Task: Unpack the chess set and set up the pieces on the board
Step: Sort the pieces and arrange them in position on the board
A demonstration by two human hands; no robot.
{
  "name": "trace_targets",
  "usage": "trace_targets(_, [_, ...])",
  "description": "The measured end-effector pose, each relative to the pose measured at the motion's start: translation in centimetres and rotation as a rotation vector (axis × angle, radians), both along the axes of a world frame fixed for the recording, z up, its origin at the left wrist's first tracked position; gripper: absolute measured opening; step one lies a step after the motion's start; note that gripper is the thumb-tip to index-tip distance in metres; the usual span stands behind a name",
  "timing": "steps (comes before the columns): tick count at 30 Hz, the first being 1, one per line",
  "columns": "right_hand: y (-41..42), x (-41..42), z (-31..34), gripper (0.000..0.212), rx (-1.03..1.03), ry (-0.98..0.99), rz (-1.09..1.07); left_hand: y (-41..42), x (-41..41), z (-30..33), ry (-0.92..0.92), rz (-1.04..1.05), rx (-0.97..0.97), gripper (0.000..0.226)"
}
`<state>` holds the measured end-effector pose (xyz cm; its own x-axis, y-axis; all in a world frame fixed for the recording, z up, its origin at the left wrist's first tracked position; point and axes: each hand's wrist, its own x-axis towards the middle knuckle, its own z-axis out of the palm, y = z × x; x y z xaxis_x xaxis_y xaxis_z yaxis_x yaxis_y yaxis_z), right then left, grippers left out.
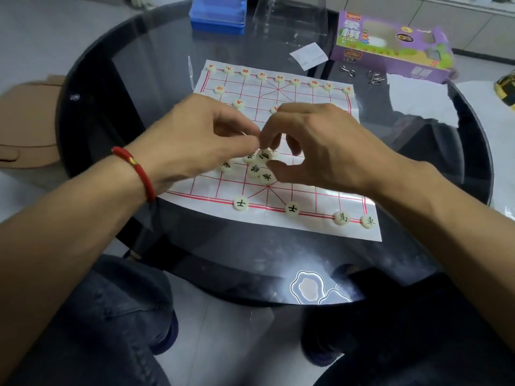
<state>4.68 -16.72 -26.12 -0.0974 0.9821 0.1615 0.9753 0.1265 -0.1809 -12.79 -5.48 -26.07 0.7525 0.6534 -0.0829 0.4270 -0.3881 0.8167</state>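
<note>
Sitting along the near edge of the white paper board with red grid lines (pixel 278 218) are four cream round discs with black characters (pixel 241 203). Farther in, left hand (pixel 200 140) and right hand (pixel 320 146) are both curling fingers, pinching at a loose cluster of black-lettered discs (pixel 257 169), one disc tilting between fingertips. Risk: a slip or nudge is likely scattering neighbours, or dragging the light sheet on the glass bench (pixel 139 65). Board's long axis is running near-to-far, red-lettered discs (pixel 278 78) lining the far edge.

Black 士 on two near-edge pieces (pixel 241 203), 馬 (pixel 341 217), 車 (pixel 368 221); "XIANG QI" on purple box (pixel 390 48).
</note>
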Motion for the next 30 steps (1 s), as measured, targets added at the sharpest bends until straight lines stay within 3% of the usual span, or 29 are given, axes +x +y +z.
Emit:
trace_targets(2, [0.2,-0.7,0.3,0.029,0.019,-0.001,0.024,0.1,-0.1,0.4,-0.047,-0.025,-0.143,0.018])
trace_targets(9, [0.8,-2.1,-0.4,0.03,0.005,-0.011,0.106,0.7,-2.2,0.4,0.01,-0.007,-0.266,0.028])
trace_targets(20, [1.4,-0.9,-1.2,0.024,-0.02,0.015,0.115,0.8,-6.9,-1.5,0.246,0.059,0.16,0.017])
trace_targets(30, [1.8,-1.1,-2.2,0.025,-0.027,0.019,0.066,1.6,-8.1,-2.9,0.255,0.043,0.288,0.021])
